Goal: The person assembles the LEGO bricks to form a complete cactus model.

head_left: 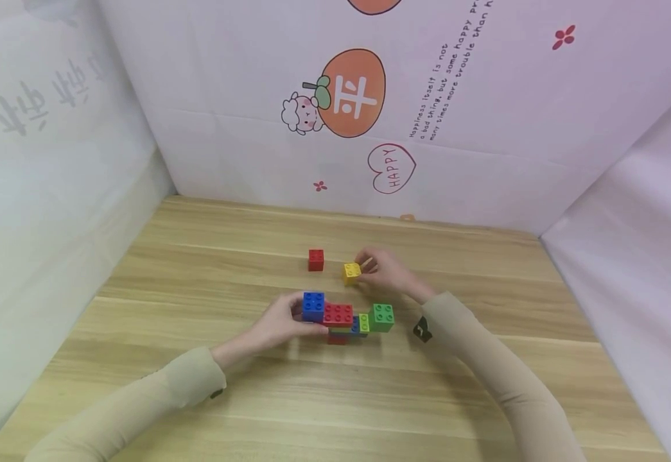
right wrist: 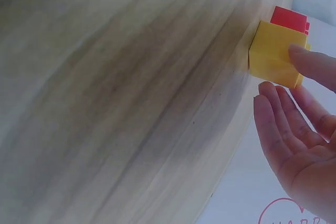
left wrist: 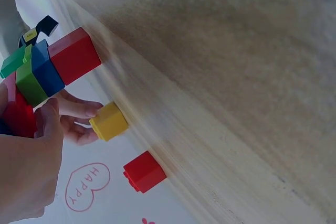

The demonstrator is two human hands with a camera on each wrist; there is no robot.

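Note:
My left hand (head_left: 282, 319) grips the left end of a joined toy brick build, by its blue brick (head_left: 313, 307) and red brick (head_left: 338, 314). Lower in that build are a blue brick (left wrist: 47, 67), a green one (left wrist: 30, 83) and a red one (left wrist: 75, 56) at the bottom. A bright green brick (head_left: 383, 317) tops its right end. Behind the build, my right hand (head_left: 386, 269) pinches a yellow brick (head_left: 351, 273) between thumb and forefinger, the other fingers spread loosely beside it. The yellow brick's studs face up, its base at the tabletop.
A single red brick (head_left: 316, 260) stands on the wooden table (head_left: 243, 410), left of the yellow one. White printed cloth (head_left: 225, 154) hangs behind the table, with more white cloth at both sides.

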